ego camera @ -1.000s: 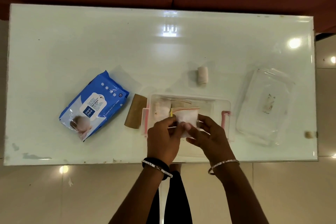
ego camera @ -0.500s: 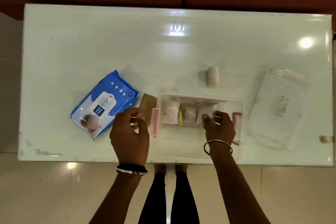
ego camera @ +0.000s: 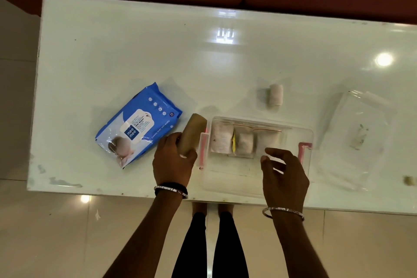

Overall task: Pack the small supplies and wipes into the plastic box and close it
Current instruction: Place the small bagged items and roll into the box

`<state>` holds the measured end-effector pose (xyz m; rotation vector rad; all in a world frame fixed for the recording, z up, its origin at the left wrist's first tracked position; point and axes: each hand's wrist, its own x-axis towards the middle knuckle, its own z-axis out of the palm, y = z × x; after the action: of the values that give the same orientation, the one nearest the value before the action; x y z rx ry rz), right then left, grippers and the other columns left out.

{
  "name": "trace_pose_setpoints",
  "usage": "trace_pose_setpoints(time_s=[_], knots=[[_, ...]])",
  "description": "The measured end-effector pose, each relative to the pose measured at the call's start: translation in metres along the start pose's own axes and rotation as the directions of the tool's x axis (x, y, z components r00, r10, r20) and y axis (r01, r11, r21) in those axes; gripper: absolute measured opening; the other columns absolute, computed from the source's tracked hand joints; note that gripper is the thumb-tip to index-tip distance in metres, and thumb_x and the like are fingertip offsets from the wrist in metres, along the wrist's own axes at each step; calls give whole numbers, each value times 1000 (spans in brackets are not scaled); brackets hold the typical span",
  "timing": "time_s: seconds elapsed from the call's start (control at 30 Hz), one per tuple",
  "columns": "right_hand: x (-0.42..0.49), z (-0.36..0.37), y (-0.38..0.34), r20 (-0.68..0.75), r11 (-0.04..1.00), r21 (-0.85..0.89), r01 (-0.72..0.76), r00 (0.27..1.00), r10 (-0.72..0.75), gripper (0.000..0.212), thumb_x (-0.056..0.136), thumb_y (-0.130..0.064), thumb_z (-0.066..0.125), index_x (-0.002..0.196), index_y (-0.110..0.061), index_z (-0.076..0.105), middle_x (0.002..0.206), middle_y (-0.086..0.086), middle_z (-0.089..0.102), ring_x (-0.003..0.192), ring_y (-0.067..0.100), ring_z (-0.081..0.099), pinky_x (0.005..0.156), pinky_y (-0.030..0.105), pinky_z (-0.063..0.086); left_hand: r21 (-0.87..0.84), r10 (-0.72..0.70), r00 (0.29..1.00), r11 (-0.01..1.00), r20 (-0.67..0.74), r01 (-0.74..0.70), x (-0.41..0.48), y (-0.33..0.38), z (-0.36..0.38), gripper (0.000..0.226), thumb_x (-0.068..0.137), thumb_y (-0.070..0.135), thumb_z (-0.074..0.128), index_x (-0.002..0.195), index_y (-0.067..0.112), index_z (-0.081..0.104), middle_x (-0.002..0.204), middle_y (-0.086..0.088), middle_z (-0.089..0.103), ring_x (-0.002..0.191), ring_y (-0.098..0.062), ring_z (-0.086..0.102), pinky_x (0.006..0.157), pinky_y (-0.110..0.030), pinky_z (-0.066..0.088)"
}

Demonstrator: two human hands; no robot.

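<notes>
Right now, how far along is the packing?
Done: three small wrapped packs sit in a row inside the plastic box. In hand: the left hand grips the brown roll beside the box; the right hand hovers empty over it. Left: the white roll, the blue wipes pack, then the lid, off to the right.

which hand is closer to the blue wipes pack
Left. The left hand grips the brown roll just right of the wipes pack; the right hand hovers over the plastic box, farther away.
</notes>
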<state>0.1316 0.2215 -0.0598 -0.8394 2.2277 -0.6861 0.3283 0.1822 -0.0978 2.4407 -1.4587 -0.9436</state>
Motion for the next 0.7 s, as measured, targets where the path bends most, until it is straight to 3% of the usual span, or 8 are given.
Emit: trace_pose_setpoints(time_s=[0.07, 0.2, 0.33, 0.43, 0.5, 0.6, 0.7], knots=[[-5, -2, -3, 10, 1000, 25, 14, 1000, -15, 12, 88, -14, 64, 95, -23, 69, 90, -6, 72, 79, 5, 69, 67, 5, 50, -83, 2, 996, 997, -86, -9, -10, 3, -11, 49, 73, 26, 78, 117, 13, 61, 114, -10, 64, 102, -25, 60, 81, -27, 42], [-14, -6, -13, 89, 992, 125, 19, 996, -30, 14, 88, -16, 66, 93, -28, 70, 78, -8, 74, 74, 10, 73, 72, 27, 58, -226, 41, 969, 969, -242, -98, -36, 11, -44, 49, 70, 23, 81, 113, 8, 63, 106, -11, 67, 91, -18, 63, 72, -17, 46], [-18, -9, -27, 330, 960, 253, -119, 944, 30, 18, 85, -35, 70, 102, -29, 69, 93, -3, 76, 84, 12, 74, 78, 37, 61, -329, 150, 945, 911, -292, -247, -60, 29, -73, 49, 71, 29, 76, 112, 6, 63, 110, -4, 62, 101, -14, 61, 73, -7, 49], [-17, -9, -35, 485, 883, 379, -278, 872, 67, 42, 79, -46, 67, 115, -24, 67, 107, 1, 74, 96, 17, 73, 83, 36, 60, -460, 157, 969, 857, -192, -230, -75, 44, -79, 45, 69, 36, 77, 109, 22, 63, 110, 8, 62, 100, -4, 62, 72, -6, 52], [-17, -9, -37, 561, 812, 444, -378, 824, 78, 50, 75, -48, 67, 118, -21, 67, 110, 4, 72, 100, 18, 72, 81, 34, 60, -536, 145, 988, 831, -44, -145, -83, 51, -73, 40, 66, 35, 80, 101, 38, 61, 104, 16, 64, 94, -1, 64, 67, -5, 51], [-17, -12, -32, 535, 814, 429, -392, 836, 120, 48, 68, -49, 72, 110, -24, 71, 114, 4, 66, 97, 14, 71, 71, 30, 60, -522, 80, 972, 851, 222, 50, -87, 54, -54, 37, 67, 31, 79, 95, 43, 59, 97, 12, 67, 87, -5, 66, 61, -2, 48], [-12, -16, -18, 453, 837, 368, -404, 865, 218, 39, 69, -43, 75, 101, -21, 73, 112, 8, 66, 97, 21, 70, 69, 32, 61, -402, 66, 951, 913, 301, 64, -85, 50, -39, 46, 69, 40, 78, 110, 42, 58, 93, 16, 63, 78, 4, 64, 59, -4, 49]])
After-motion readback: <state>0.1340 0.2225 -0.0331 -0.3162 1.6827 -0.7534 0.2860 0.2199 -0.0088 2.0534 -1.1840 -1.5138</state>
